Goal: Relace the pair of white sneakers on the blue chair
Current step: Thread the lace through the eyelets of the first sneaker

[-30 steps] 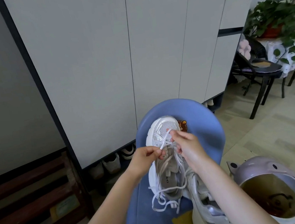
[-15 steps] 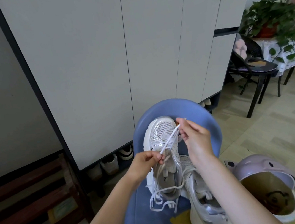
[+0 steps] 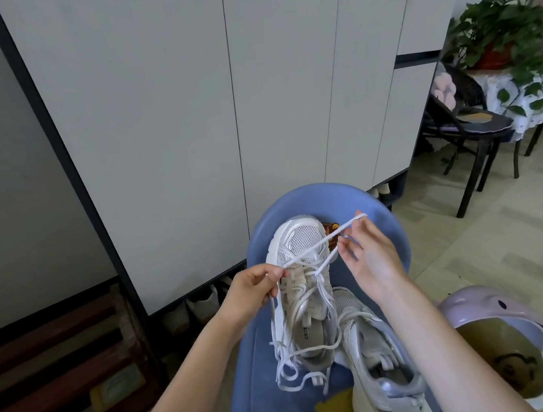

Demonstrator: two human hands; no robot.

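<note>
The white sneaker [image 3: 301,281] lies on the blue chair [image 3: 382,226], its long axis running toe-away from the person. The left hand [image 3: 253,288] pinches the shoelace [image 3: 322,241] near the eyelets; the right hand [image 3: 370,255] pinches its end, farther toward the toe.

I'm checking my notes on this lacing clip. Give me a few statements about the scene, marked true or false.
1. Both sneakers lie on the blue chair. True.
2. The right hand pulls a lace out past the far sneaker. True.
3. The left hand rests flat on the chair. False: it pinches lace at the sneaker's side.
4. The near sneaker is fully laced. False: no lace shows in it.
5. A potted plant stands at far right. True.
</note>
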